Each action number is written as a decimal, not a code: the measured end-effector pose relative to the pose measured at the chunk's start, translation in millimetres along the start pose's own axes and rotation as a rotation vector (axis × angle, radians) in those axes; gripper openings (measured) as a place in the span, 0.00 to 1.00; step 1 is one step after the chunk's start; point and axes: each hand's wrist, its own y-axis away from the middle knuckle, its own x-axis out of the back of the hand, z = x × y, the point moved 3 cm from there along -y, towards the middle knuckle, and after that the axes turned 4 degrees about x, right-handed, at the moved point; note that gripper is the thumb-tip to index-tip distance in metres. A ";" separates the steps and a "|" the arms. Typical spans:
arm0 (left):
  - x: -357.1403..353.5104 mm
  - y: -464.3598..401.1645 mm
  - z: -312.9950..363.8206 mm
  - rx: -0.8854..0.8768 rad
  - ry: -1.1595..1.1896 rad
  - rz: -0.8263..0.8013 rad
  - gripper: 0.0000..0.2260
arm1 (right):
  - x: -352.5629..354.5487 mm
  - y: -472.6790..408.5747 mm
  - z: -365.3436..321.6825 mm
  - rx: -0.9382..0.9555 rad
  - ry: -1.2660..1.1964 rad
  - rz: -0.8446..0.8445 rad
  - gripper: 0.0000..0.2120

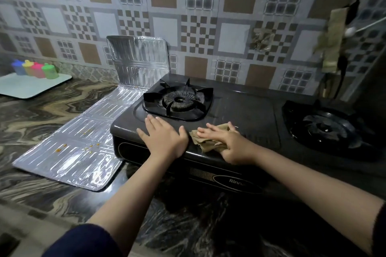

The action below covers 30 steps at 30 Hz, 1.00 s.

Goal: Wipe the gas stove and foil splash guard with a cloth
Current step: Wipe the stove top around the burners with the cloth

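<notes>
A black two-burner gas stove (246, 110) stands on the marbled counter. My left hand (165, 137) lies flat with straight fingers on the stove's front left top, just below the left burner (179, 100). My right hand (227, 142) presses a crumpled tan cloth (205, 142) flat onto the stove top between the two burners. The foil splash guard (83, 137) lies along the stove's left side, its far panel standing upright against the wall. Small orange food specks dot the foil near its front.
The right burner (325, 129) sits at the stove's far right. A white tray (31, 87) with several coloured plastic cups (35, 69) stands at the back left of the counter (41, 115). A patterned tiled wall runs behind. A dark cloth hangs at the upper right (332, 41).
</notes>
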 end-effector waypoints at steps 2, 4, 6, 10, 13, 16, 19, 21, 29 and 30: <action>0.3 -0.2 0.3 -0.006 0.002 -0.003 0.38 | 4.1 4.4 0.9 -0.012 -0.047 0.003 0.36; -0.5 -0.2 -0.6 -0.017 0.009 -0.011 0.38 | 6.4 9.8 2.2 -0.037 -0.083 0.020 0.37; -2.0 -0.5 -2.2 -0.026 0.014 -0.016 0.39 | 9.0 16.1 5.3 -0.070 -0.086 0.053 0.37; -3.2 -3.0 -5.3 -0.040 0.035 -0.019 0.39 | 17.2 28.3 10.0 -0.130 0.017 0.051 0.35; -3.1 -2.2 -5.9 -0.051 0.041 -0.023 0.39 | 21.8 36.7 8.7 -0.158 0.065 0.060 0.33; -4.0 -0.8 -7.9 -0.052 0.040 -0.028 0.39 | 29.8 48.7 5.4 -0.153 0.049 0.061 0.27; -0.2 1.9 -6.1 -0.086 0.036 0.018 0.37 | 46.0 61.0 5.1 -0.187 0.061 0.013 0.22; 2.0 7.1 -0.9 -0.197 0.019 0.130 0.31 | 57.4 63.1 10.5 -0.220 0.085 -0.050 0.19; -2.1 31.2 58.1 -0.729 0.046 -0.078 0.52 | 133.5 45.0 54.6 -0.302 -0.038 0.059 0.09; -3.9 30.2 62.5 -0.731 -0.023 -0.153 0.55 | 140.9 40.0 63.0 -0.318 -0.027 0.094 0.09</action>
